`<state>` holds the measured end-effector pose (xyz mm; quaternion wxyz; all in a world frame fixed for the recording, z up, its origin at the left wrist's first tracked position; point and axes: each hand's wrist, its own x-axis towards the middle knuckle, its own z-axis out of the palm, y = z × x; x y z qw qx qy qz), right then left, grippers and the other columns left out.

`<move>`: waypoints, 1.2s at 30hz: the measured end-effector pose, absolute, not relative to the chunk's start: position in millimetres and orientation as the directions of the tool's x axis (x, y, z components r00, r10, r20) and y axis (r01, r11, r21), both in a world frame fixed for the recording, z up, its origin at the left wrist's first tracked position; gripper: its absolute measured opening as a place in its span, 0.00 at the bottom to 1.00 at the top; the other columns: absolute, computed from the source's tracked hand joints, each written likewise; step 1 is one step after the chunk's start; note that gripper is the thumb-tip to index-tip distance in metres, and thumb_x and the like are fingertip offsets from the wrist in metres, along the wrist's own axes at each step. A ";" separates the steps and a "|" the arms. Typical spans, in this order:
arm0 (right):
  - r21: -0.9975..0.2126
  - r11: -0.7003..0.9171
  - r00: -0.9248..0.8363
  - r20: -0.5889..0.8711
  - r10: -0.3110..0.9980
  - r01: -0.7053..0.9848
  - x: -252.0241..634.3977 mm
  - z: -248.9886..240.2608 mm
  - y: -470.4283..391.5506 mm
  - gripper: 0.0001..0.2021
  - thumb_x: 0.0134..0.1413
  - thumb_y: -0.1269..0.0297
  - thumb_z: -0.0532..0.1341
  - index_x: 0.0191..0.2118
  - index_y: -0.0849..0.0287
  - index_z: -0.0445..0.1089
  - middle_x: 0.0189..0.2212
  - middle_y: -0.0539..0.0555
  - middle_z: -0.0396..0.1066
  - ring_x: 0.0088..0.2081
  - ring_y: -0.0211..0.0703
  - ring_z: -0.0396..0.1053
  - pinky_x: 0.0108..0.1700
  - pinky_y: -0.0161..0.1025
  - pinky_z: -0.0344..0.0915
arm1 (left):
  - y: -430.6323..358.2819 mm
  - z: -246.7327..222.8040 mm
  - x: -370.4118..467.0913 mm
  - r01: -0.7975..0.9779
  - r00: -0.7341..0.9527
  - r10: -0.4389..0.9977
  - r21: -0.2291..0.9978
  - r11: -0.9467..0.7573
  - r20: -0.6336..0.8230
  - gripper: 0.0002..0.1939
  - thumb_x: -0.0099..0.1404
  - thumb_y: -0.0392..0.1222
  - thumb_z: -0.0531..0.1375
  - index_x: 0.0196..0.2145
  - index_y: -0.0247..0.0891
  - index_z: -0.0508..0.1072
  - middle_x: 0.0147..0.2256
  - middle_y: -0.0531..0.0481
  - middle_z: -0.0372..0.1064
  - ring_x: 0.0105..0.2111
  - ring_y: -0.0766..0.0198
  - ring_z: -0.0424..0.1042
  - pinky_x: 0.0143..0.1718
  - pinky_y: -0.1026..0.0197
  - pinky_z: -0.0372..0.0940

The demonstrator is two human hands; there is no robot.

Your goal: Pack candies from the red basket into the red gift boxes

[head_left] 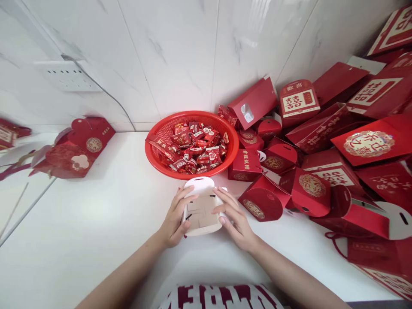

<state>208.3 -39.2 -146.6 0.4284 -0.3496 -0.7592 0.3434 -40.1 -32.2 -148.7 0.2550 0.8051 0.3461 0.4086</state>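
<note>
An open box (203, 210) with its white inside facing up lies between my hands, close to the front of the table. My left hand (175, 216) grips its left wall, thumb low and fingers along the edge. On the opposite side, my right hand (236, 221) has its fingers over the right wall, some of them reaching inside. Just beyond the box stands a red plastic basket (151, 156) holding many small red-wrapped candies (196, 148).
Red gift boxes (310, 186) are piled across the right side, up to the tiled wall (183, 56). Another red box (85, 148) with ribbons stands at the left, below a wall socket (69, 77) and a hanging cable (109, 95).
</note>
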 end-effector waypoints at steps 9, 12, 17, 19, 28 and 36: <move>-0.810 0.535 -0.697 0.239 0.676 0.241 218.8 -137.7 -35.7 0.50 0.50 0.46 0.69 0.72 0.49 0.41 0.71 0.55 0.12 0.71 0.64 0.23 0.68 0.62 0.38 | -28.6 -151.5 -48.9 0.230 0.636 0.700 0.787 -0.573 0.324 0.67 0.48 0.77 0.60 0.72 0.40 0.35 0.72 0.39 0.23 0.69 0.32 0.29 0.68 0.34 0.32; -0.781 0.527 -0.693 0.174 0.700 0.336 220.3 -132.2 -36.8 0.62 0.46 0.45 0.71 0.72 0.51 0.26 0.72 0.59 0.16 0.71 0.62 0.22 0.69 0.63 0.36 | -29.0 -144.5 -48.7 0.306 0.649 0.690 0.720 -0.623 0.321 0.69 0.45 0.74 0.65 0.72 0.41 0.35 0.71 0.37 0.26 0.69 0.30 0.31 0.67 0.32 0.33; -0.757 0.490 -0.648 0.117 0.753 0.433 220.7 -131.3 -37.5 0.62 0.46 0.45 0.70 0.72 0.54 0.24 0.73 0.60 0.28 0.72 0.60 0.23 0.70 0.61 0.38 | -28.3 -142.6 -45.1 0.317 0.625 0.684 0.679 -0.663 0.376 0.65 0.47 0.66 0.69 0.71 0.42 0.40 0.68 0.34 0.40 0.68 0.32 0.37 0.66 0.30 0.37; -0.762 0.481 -0.646 0.110 0.756 0.434 220.7 -134.6 -37.0 0.62 0.47 0.46 0.70 0.72 0.53 0.24 0.72 0.62 0.32 0.72 0.62 0.27 0.69 0.62 0.39 | -28.3 -146.8 -40.8 0.280 0.590 0.696 0.704 -0.652 0.409 0.62 0.48 0.63 0.70 0.70 0.43 0.43 0.66 0.34 0.44 0.67 0.33 0.40 0.66 0.30 0.40; -0.831 0.496 -0.552 0.297 0.779 0.252 208.2 -153.4 -27.4 0.57 0.43 0.55 0.71 0.72 0.53 0.33 0.60 0.64 0.50 0.63 0.58 0.54 0.64 0.55 0.57 | -26.2 -166.3 -17.7 -0.045 0.508 0.802 0.940 -0.338 0.313 0.63 0.48 0.54 0.73 0.70 0.52 0.37 0.67 0.37 0.40 0.64 0.37 0.53 0.61 0.35 0.56; -0.562 0.676 -0.498 0.461 0.735 0.477 200.7 -141.1 -24.1 0.44 0.55 0.52 0.65 0.70 0.57 0.42 0.65 0.67 0.47 0.68 0.63 0.45 0.65 0.64 0.51 | -21.3 -165.2 -30.9 0.074 0.389 0.862 0.922 -0.380 0.324 0.57 0.53 0.49 0.71 0.70 0.49 0.41 0.64 0.38 0.52 0.63 0.40 0.57 0.62 0.37 0.56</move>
